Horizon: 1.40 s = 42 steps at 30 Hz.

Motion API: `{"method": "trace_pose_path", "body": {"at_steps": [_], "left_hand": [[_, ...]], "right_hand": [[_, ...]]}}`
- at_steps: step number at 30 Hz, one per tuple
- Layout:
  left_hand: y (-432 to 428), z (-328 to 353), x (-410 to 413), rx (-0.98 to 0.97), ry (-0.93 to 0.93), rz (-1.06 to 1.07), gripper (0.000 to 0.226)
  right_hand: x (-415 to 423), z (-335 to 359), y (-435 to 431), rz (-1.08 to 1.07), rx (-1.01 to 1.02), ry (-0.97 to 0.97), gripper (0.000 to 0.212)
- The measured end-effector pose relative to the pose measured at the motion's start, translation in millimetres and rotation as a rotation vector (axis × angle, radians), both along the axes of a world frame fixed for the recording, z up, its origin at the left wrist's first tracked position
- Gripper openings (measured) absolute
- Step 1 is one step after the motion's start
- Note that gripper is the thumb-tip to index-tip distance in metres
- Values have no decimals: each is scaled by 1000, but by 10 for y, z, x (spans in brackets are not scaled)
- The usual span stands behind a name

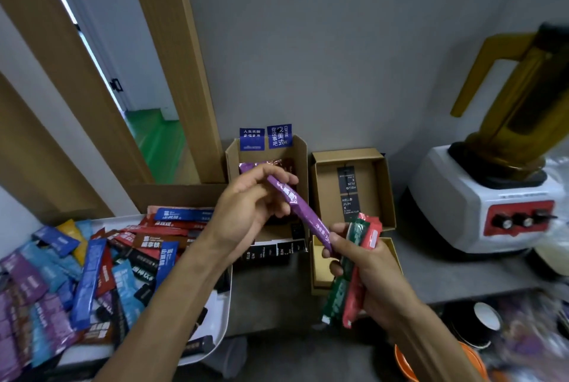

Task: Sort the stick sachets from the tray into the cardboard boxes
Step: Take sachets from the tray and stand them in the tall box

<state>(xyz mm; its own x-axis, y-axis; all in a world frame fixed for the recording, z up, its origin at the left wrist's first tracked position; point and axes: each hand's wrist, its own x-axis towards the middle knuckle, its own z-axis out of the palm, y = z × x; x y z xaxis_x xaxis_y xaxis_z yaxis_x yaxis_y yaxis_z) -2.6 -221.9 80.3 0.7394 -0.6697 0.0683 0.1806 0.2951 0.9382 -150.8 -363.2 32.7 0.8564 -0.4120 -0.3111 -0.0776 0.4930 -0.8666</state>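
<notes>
My left hand (246,212) pinches the upper end of a purple stick sachet (298,206) that slants down to the right. My right hand (369,271) grips a green sachet (341,283) and a red sachet (360,277) together, and its fingertips touch the purple sachet's lower end. Both hands hover over the cardboard boxes: a tall open box (295,147) behind the left hand with purple and brown sachets inside, a flat open box (381,184) holding black sachets, and a small box (317,280) beneath the right hand. The white tray (215,320) at left carries several mixed sachets.
A white blender base with a yellow jug (492,191) stands at right. Paper cups (483,320) and an orange item (409,366) sit low at right. A wooden door frame (172,67) rises at left, against the grey wall.
</notes>
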Motion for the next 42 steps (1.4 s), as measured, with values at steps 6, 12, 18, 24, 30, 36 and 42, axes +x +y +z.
{"method": "trace_pose_path", "body": {"at_steps": [6,12,18,24,30,36,42], "left_hand": [[96,29,100,178,-154,184,35],[166,147,24,700,-1264,406,38],[125,12,-32,885,-1528,-72,35],[-63,-263,104,790,-663,255,5],[-594,-748,409,765,-387,328,28],[-696,-959,447,778,-568,478,36],[-648,-923,450,770,-637,457,27]], "right_hand": [[35,33,57,-193,-293,-15,21],[39,22,87,-190,-368,-9,22],[31,58,81,-34,-601,-46,17],[68,-41,-12,-232,-455,5,17],[41,-146,-31,-194,-252,41,22],[-5,-155,-86,-224,-37,-3,26],[-13,-132,-118,-262,-48,19,27]]}}
